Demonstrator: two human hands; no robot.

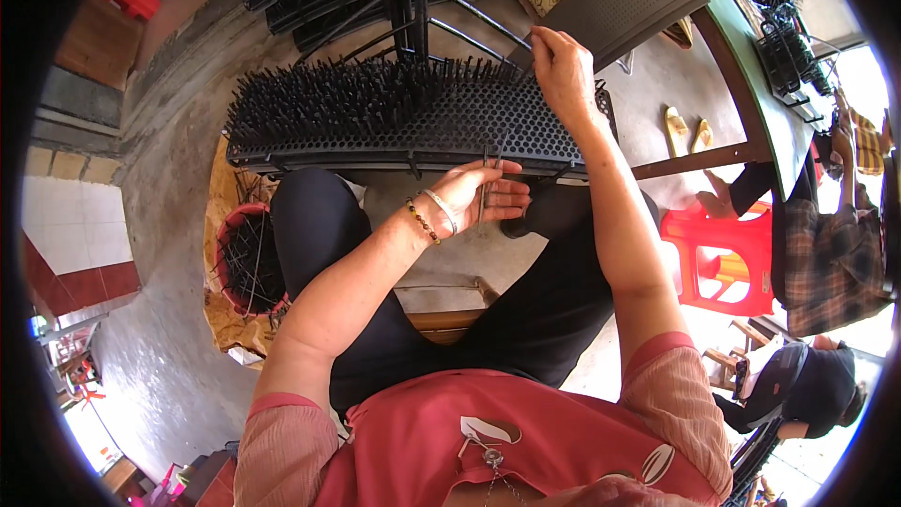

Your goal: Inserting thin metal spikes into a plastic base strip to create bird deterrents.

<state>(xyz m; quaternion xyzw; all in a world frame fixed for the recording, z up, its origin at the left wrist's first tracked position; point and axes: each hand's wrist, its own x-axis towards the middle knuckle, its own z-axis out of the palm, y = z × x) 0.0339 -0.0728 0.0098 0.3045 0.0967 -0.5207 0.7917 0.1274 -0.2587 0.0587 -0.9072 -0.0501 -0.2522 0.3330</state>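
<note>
In front of my knees is a long black perforated rack [526,117]. Many short black rods [319,103] stand upright in it, dense on the left, while its right part shows open holes. My left hand [465,195] is at the rack's near edge, palm up. Between its thumb and fingers it grips a few thin dark rods [485,186]. Above the rack's right end, my right hand [566,75] is closed, thumb and fingertips pressed together. What is in that pinch, if anything, is too small to make out.
A red basin [228,235] of thin dark rods stands beside my left knee. Behind the rack are a black metal frame [419,0] and a grey perforated panel [619,0]. At right are a green-topped table [751,66], a red stool [718,258] and other people.
</note>
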